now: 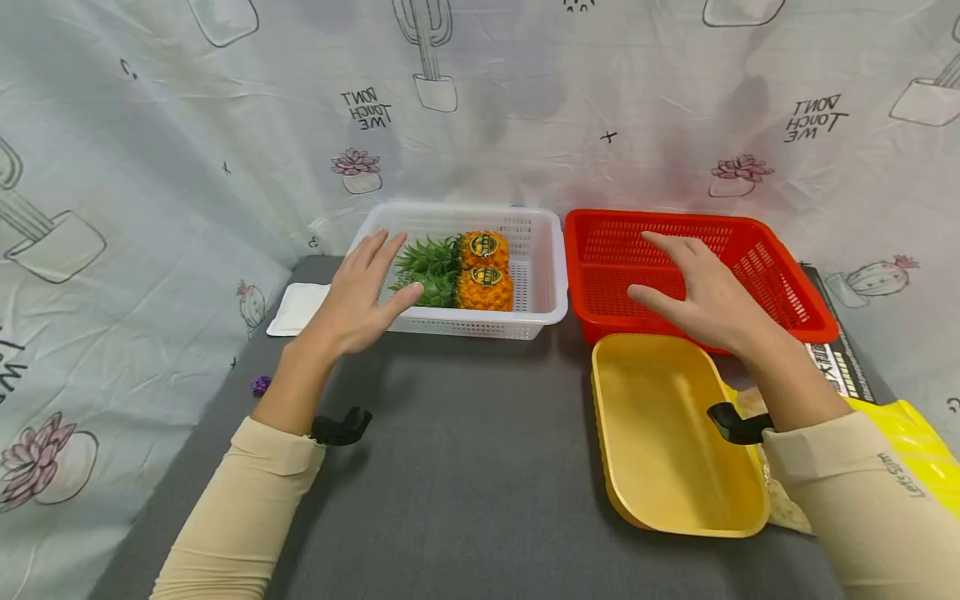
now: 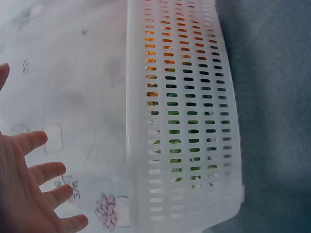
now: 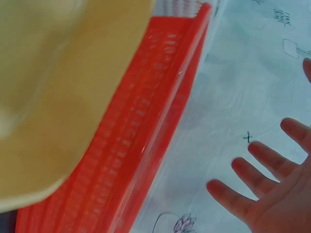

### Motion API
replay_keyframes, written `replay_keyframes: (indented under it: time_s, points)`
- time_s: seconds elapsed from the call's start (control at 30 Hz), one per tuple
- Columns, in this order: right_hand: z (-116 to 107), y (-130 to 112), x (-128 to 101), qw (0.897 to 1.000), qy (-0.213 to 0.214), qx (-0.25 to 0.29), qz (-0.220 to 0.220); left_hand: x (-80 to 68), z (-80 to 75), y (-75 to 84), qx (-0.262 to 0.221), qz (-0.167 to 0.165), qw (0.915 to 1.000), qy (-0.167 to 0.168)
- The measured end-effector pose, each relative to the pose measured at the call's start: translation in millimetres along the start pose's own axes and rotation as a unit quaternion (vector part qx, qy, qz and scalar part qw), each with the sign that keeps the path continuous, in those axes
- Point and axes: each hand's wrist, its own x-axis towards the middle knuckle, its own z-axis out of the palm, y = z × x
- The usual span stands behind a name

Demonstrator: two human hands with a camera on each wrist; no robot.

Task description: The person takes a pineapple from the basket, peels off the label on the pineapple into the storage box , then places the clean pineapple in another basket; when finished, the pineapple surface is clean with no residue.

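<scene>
Two pineapples (image 1: pixel 483 271) lie side by side in the white basket (image 1: pixel 547 275), at the far left of the grey bench (image 1: pixel 465 467), their orange bodies toward the right of the basket and their green crowns pointing left. Through the slotted wall of the white basket in the left wrist view, orange and green show inside.

The left hand (image 1: pixel 363 296) hovers over the near-left corner of that basket, fingers spread and straight, holding nothing; it is close to the leafy crowns, but whether it touches the rim cannot be told. The right hand (image 1: pixel 701 292) is likewise spread flat and free of any load, hanging above the near-left part of the red basket (image 1: pixel 795 292), which stands just right of the white one and looks to have nothing in it. Both wrist views show splayed fingers with only the printed cloth backdrop (image 1: pixel 150 125) behind them.

Judging by this, no fruit has left the white basket and neither hand has a grip yet, so the handling of the pineapples looks to be at its very start, with all of it left to do.

Nearer on the right lies a yellow tray (image 1: pixel 667 492), its far end at the red basket's near wall. A yellow bag (image 1: pixel 918 442) sits at the right edge, and a white pad (image 1: pixel 296 308) lies left of the white basket.
</scene>
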Motion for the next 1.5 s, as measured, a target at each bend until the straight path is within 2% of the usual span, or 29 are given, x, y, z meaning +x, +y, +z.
replay_keyframes:
  time_s: [0.23, 0.37, 0.6, 0.9, 1.03, 1.1, 1.17, 1.2, 1.4, 1.43, 1.5]
  points:
    - [7.1, -13.9, 19.1, 0.998, -0.033, 0.048, 0.024, -4.0, 10.8, -6.7, -0.097, -0.037, 0.9933, 0.05]
    - [14.8, -19.5, 28.8, 0.995, -0.046, 0.083, 0.036, -6.5, 12.6, -12.4, -0.105, -0.064, 0.9899, 0.07]
    - [28.7, -35.9, 50.9, 0.988, -0.065, 0.131, 0.044, -17.1, 7.1, -35.6, -0.117, -0.115, 0.98, 0.112]
    - [45.9, -52.9, 75.7, 0.975, -0.092, 0.194, 0.05, -28.2, 21.4, -59.6, -0.184, -0.182, 0.9575, 0.127]
    - [54.0, -59.3, 87.0, 0.966, -0.109, 0.228, 0.048, -30.5, 30.1, -68.6, -0.232, -0.184, 0.9458, 0.133]
    - [57.2, -62.7, 91.9, 0.961, -0.122, 0.244, 0.051, -31.3, 35.3, -70.7, -0.266, -0.185, 0.937, 0.129]
    - [60.5, -65.8, 96.9, 0.955, -0.139, 0.255, 0.055, -32.0, 39.9, -71.5, -0.306, -0.191, 0.9241, 0.128]
    - [62.1, -67.9, 99.3, 0.953, -0.147, 0.259, 0.057, -32.2, 41.9, -71.4, -0.325, -0.197, 0.9157, 0.129]
    - [70.4, -77.0, 114.3, 0.936, -0.198, 0.278, 0.082, -30.6, 49.2, -67.4, -0.44, -0.234, 0.8522, 0.159]
    - [71.2, -77.7, 116.8, 0.935, -0.205, 0.278, 0.085, -29.9, 50.2, -66.9, -0.453, -0.237, 0.8434, 0.164]
    - [72.2, -78.4, 122.2, 0.935, -0.219, 0.266, 0.084, -28.7, 52.1, -66.0, -0.47, -0.239, 0.8314, 0.175]
